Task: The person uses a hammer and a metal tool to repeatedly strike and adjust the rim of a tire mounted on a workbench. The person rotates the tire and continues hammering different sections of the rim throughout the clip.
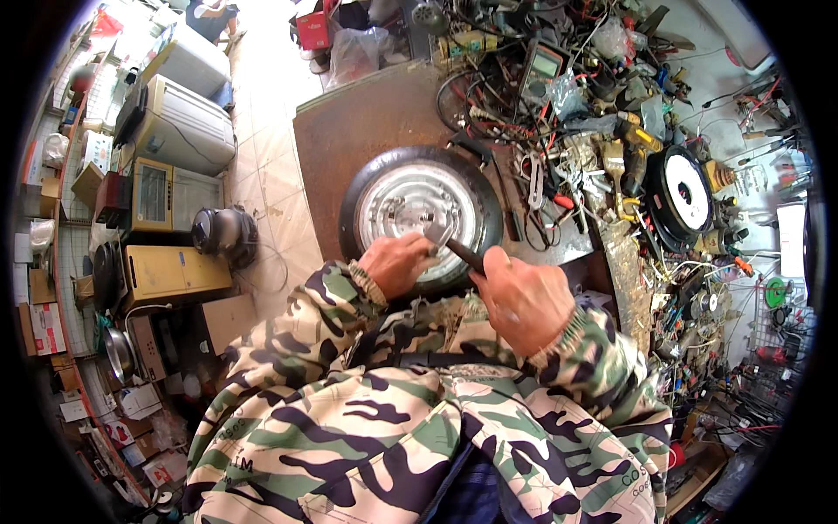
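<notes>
A wheel (471, 196) with a black tyre and a silvery metal hub lies flat on the brown workbench in front of me. My right hand (528, 297) is wrapped round the dark handle of a hammer (463, 251), whose grey head is over the near part of the hub. Close beside the hammer head, my left hand (397, 264) rests at the wheel's near left side. Its fingers are curled and pressed together; what they pinch, if anything, is hidden. A dark-handled tool (471, 148) lies just beyond the wheel's far edge.
Tangled cables, a multimeter (546, 65), pliers and brushes crowd the bench to the right. Another black round part with a white disc (685, 192) stands there. On the left are a yellow cabinet (179, 271), a dark round pot-like appliance (225, 236) and grey machines. A person (209, 17) is far off.
</notes>
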A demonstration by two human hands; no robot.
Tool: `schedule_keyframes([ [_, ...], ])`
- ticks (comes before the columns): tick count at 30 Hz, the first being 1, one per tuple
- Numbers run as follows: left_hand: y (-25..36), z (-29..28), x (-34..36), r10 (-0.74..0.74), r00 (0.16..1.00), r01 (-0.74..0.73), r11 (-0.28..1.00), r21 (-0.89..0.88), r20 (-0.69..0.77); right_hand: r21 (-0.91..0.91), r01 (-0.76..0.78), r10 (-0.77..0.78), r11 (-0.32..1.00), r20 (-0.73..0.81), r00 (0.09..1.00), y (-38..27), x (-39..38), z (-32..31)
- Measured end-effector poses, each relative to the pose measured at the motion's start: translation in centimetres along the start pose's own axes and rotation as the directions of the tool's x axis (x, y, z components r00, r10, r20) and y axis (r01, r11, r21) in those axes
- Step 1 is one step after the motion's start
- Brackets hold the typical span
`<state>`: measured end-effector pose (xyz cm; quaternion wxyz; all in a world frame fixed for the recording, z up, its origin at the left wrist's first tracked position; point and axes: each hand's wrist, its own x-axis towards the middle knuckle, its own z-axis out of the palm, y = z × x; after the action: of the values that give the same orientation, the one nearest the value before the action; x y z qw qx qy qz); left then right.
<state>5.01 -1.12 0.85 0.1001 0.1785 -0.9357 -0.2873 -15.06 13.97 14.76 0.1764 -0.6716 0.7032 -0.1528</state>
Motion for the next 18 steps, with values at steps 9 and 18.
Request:
schedule_keyframes([
  [9,-0.5,-0.2,0.2,-0.154,0.987,0.145,0.973,-0.182,-0.039,0.154,-0.069,0.079,0.986,-0.065,0.995,0.2,-0.7,0.1],
  [18,-0.4,-0.1,0.5,-0.173,0.984,0.164,0.969,-0.184,-0.037,0.188,-0.065,0.081,0.98,-0.078,0.994,0.4,-0.2,-0.1],
])
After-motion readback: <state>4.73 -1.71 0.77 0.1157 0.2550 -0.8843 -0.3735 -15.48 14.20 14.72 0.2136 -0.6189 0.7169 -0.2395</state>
